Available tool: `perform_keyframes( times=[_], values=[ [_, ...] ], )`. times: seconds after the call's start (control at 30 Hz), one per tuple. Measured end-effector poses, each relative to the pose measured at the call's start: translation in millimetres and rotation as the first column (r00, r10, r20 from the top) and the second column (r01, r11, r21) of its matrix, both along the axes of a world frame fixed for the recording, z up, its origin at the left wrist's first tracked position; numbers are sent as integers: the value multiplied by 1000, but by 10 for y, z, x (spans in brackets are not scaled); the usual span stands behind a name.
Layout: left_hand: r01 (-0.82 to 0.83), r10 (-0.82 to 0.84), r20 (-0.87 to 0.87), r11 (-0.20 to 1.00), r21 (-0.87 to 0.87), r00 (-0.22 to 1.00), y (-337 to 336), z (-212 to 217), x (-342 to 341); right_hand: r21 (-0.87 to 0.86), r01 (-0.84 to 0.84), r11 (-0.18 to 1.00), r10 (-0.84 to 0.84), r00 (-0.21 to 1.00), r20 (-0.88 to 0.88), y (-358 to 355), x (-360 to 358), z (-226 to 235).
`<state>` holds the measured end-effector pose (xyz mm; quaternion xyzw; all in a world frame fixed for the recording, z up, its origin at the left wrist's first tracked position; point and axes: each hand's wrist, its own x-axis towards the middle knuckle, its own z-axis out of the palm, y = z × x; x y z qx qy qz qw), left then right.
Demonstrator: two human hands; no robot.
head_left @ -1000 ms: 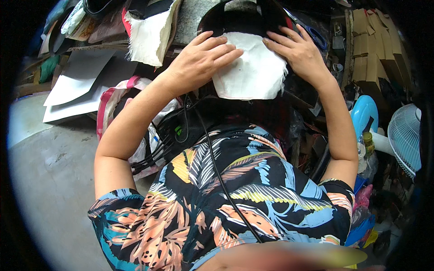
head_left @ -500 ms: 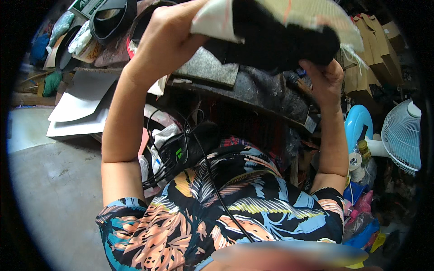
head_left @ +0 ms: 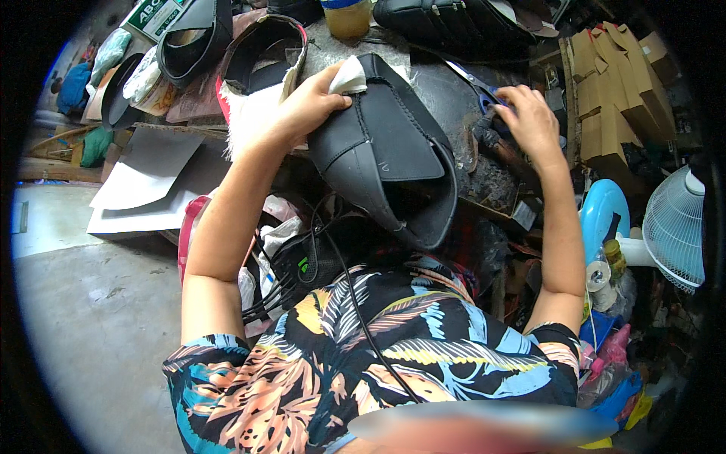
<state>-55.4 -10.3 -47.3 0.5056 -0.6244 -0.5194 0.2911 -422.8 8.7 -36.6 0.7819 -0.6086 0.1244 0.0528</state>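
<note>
My left hand (head_left: pixel 314 106) is closed on the rim of a black shoe upper (head_left: pixel 393 144), pinching it along with a bit of white lining (head_left: pixel 349 77). The upper has stitched seams and hangs open over the bench's near edge, its rounded end pointing toward me. To the right, the fingers of my right hand (head_left: pixel 529 121) are curled at the blue handles of a pair of scissors (head_left: pixel 473 80). The blades lie over the dark bench top, pointing to the far left. Part of the handles is hidden behind my fingers.
Another black upper with pale lining (head_left: pixel 265 53) lies left on the bench, beside a black piece (head_left: pixel 198 45). A jar (head_left: pixel 348 19) and a strapped black bag or shoe (head_left: pixel 454 26) stand behind. Cardboard (head_left: pixel 620 83) and a white fan (head_left: pixel 677 227) are at the right.
The shoe upper has come down and turned, its black outside now facing up. My right hand has let go of it and moved to the scissors; my left hand has lowered with the upper.
</note>
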Motion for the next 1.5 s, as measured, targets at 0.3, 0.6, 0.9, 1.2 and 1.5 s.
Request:
perform_keyframes(
  times=[0.3,0.6,0.9,1.2,1.5],
  values=[
    [-84,104,-313,994,75,944,39,208,-8,323,20,946,-61,991,118,-241,-390,-100],
    [-118,61,-558,991,-66,827,276,451,420,263,15,965,2,998,-63,-353,-218,26],
    [-97,-5,-540,982,-160,842,317,417,584,-182,-135,974,143,989,34,-228,-230,-304],
    [-88,18,-573,992,-95,820,326,400,463,36,42,998,-52,520,853,-408,-55,-599],
    [-9,-58,-632,995,-102,773,345,397,498,-129,-322,938,122,-43,992,-496,420,-436]
  ],
)
